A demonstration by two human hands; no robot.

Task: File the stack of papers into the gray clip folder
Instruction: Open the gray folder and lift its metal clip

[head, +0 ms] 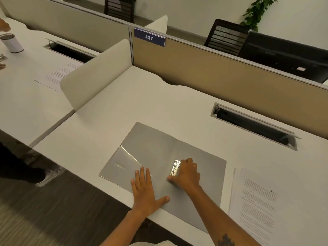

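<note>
Right hand [187, 172] sits on the metal clip [175, 168] of the gray clip folder [152, 150], fingers curled over the clip's right side and thumb tucked at its near end; the grip is closed on the clip. I cannot tell whether the clip lever is raised or down. Left hand [145, 189] lies flat, fingers straight and spread, pressing the folder's left leaf just beside the spine, grasping nothing. One folder, lying open on the white tabletop [142, 96], near its front edge, with a clear pocket [124, 162] on the left leaf. One clip, mounted on the right leaf just right of the spine fold. The stack of papers [262, 201] rests on the tabletop to the right of the folder, apart from both hands, its left edge near the folder's right edge; one stack, sheet count not readable, printed text on the top sheet. Farther out: one cable slot [253, 126] in the tabletop behind the folder, one blue number plate [149, 37] reading 437 on the partition, one white can [11, 42] and one printed sheet [58, 75] on the neighbouring desk to the left.
</note>
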